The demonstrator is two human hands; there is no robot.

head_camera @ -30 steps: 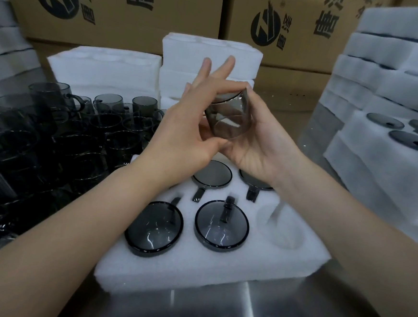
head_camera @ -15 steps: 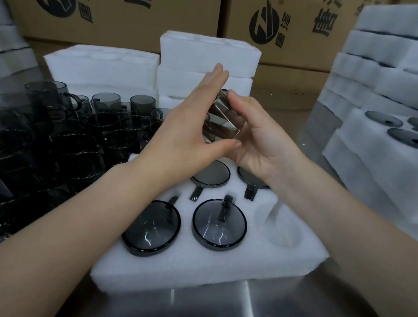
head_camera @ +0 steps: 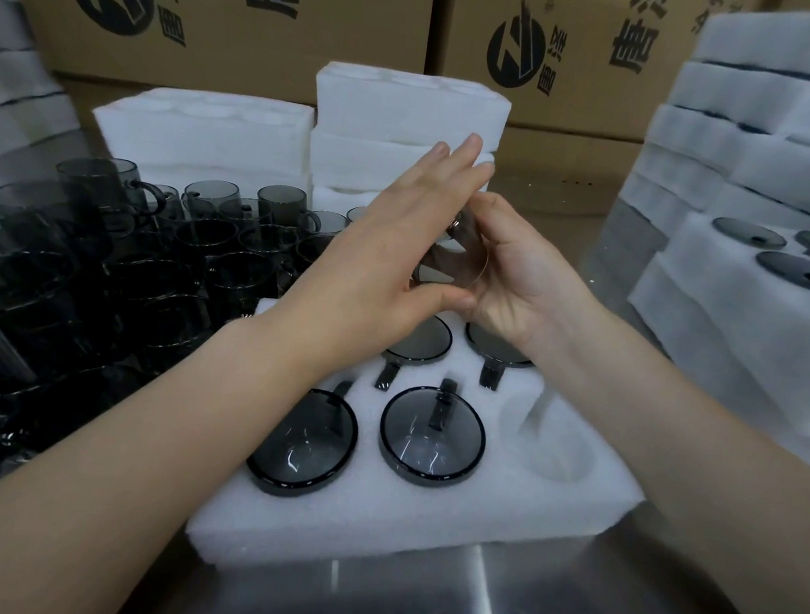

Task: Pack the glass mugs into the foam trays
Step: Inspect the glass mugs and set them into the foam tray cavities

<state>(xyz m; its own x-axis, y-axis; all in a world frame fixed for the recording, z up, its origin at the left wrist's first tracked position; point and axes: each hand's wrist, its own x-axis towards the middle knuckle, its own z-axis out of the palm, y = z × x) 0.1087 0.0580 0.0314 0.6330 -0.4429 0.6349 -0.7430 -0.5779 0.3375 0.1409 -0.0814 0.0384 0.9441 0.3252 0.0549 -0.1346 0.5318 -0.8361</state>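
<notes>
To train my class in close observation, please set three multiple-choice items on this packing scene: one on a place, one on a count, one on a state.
1. Where do the loose mugs stand relative to the foam tray?
A on the person's left
B on the person's right
C stacked on top of it

2. How many near-row cavities are empty?
A none
B one
C three

3. The held mug is:
A seated in a cavity
B up between both hands
C lying on its side in the tray

Key:
1 A, they crowd together left of the tray.
2 B, only the empty cavity at near right lacks a mug.
3 B, the right hand cups it and the left hand covers it, above the tray.
</notes>
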